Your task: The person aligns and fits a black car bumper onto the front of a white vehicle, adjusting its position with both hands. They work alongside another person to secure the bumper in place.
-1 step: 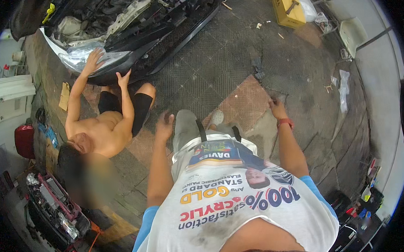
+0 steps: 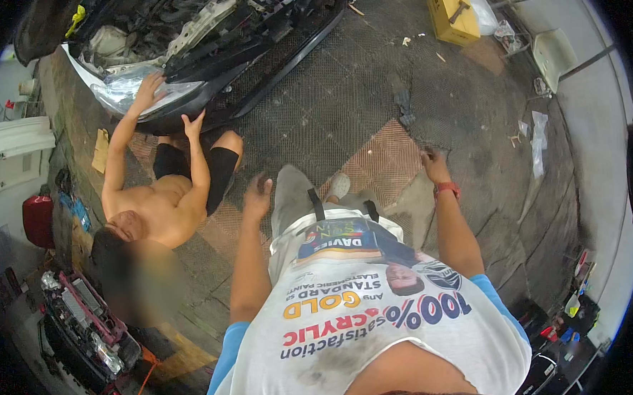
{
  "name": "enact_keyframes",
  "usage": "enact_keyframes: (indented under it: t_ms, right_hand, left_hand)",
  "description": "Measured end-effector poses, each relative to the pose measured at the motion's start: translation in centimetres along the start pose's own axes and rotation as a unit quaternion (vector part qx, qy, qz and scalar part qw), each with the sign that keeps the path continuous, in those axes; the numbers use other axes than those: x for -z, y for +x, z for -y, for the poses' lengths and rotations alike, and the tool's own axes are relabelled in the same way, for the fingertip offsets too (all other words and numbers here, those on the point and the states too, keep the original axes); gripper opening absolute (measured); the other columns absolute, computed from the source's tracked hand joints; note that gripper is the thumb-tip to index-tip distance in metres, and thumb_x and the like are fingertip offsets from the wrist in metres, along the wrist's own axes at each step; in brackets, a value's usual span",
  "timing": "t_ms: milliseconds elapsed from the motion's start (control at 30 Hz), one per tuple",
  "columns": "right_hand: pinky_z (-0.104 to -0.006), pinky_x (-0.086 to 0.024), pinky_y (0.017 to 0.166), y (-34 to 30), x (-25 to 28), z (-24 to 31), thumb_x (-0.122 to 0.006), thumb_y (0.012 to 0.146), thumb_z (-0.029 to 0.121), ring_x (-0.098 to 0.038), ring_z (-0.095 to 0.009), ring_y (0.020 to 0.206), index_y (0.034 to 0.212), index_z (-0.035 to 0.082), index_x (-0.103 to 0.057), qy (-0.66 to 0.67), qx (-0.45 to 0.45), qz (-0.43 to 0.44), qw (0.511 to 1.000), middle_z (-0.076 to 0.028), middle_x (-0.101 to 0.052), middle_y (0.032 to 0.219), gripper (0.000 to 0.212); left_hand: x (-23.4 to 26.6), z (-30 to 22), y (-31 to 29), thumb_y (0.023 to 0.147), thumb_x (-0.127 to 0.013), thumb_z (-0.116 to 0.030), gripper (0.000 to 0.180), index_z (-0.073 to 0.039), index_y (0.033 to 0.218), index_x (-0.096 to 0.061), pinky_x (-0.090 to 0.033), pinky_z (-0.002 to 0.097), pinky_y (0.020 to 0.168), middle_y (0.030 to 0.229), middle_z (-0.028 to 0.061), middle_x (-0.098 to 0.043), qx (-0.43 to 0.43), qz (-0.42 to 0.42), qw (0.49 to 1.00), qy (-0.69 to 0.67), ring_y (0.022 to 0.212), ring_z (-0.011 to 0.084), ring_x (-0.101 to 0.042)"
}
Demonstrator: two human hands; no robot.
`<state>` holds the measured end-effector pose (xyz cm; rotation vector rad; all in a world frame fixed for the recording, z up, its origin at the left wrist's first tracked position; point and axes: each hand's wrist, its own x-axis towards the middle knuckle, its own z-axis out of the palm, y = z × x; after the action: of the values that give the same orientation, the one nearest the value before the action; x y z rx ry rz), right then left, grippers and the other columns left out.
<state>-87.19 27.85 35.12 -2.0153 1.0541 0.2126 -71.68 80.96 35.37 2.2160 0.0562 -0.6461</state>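
My left hand (image 2: 258, 193) hangs beside my grey trouser leg (image 2: 292, 188), its fingers loosely curled and apart, nothing visible in it. Out to the right, my right hand (image 2: 434, 165) hangs over the floor, also loosely bent and without a visible object; a red band (image 2: 446, 188) circles that wrist. Neither hand touches the car (image 2: 202, 60) at the far left, whose front is opened up. A shirtless co-worker (image 2: 161, 205) sits by its bumper (image 2: 183, 118), one hand on the clear headlight (image 2: 126, 89) and the other raised against the bumper's lower edge.
A yellow carton (image 2: 441, 8) with a hammer (image 2: 458, 10) on it stands far right, near a white plastic bag (image 2: 480, 6). Dark matting (image 2: 312, 119) covers the floor. Car front parts (image 2: 86, 317) lie at the left; a dark rag (image 2: 403, 107) lies ahead.
My left leg has shifted slightly forward. Both my hands and the co-worker stay almost in place.
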Motion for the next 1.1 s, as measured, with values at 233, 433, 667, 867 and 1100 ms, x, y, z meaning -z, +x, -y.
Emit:
enact_keyframes:
  t_ms: [233,433,667,867,1100]
  right_hand:
    - [-0.0414,-0.051,0.096,10.7,-4.2,6.8,-0.062,0.097,0.031,-0.067,-0.036,0.11,0.134,-0.003,-0.057,-0.053,0.092,0.064,0.992,-0.025,-0.067,0.122,0.05]
    - [-0.0415,-0.052,0.096,12.4,-8.3,16.1,-0.062,0.099,0.032,-0.068,-0.037,0.11,0.136,0.0,-0.055,-0.062,0.055,0.151,0.985,-0.022,-0.067,0.125,0.05]
    - [-0.0423,-0.051,0.097,23.4,-16.2,32.0,-0.062,0.099,0.04,-0.066,-0.039,0.114,0.135,-0.006,-0.055,-0.11,0.121,0.241,0.957,-0.028,-0.065,0.125,0.059]
    - [-0.0436,-0.05,0.099,33.9,-23.6,46.1,-0.061,0.098,0.048,-0.064,-0.042,0.116,0.126,-0.008,-0.062,0.045,0.165,0.277,0.946,-0.03,-0.066,0.122,0.062]
    - [-0.0432,-0.055,0.089,40.5,-30.8,52.8,-0.051,0.101,0.047,-0.072,-0.037,0.093,0.104,-0.01,-0.069,0.073,0.039,0.364,0.928,-0.028,-0.072,0.098,0.061]
  left_hand:
    - [-2.5,10.5,5.5,0.098,-0.053,-0.061,0.071,-0.002,0.136,-0.06,-0.046,0.0401,0.103,0.134,0.0186,-0.064,0.282,0.029,0.958,-0.038,0.12,0.0301,-0.062]
    - [-2.5,11.3,10.8,0.099,-0.048,-0.064,0.076,0.001,0.139,-0.056,-0.041,0.0429,0.109,0.139,0.0243,-0.058,0.348,0.126,0.929,0.015,0.129,0.0368,-0.054]
    - [4.1,-5.2,35.4,0.099,-0.044,-0.066,0.082,0.004,0.141,-0.052,-0.035,0.0455,0.115,0.144,0.0275,-0.053,0.116,0.053,0.992,0.02,0.138,0.0415,-0.047]
    - [7.6,-20.6,51.0,0.101,-0.052,-0.058,0.076,0.002,0.146,-0.047,-0.04,0.0424,0.112,0.147,0.0175,-0.053,0.11,0.012,0.963,-0.245,0.134,0.0321,-0.052]
    - [5.5,-22.8,59.4,0.099,-0.058,-0.053,0.069,-0.003,0.145,-0.047,-0.046,0.0402,0.104,0.14,0.0129,-0.056,0.241,-0.007,0.939,-0.244,0.121,0.026,-0.057]
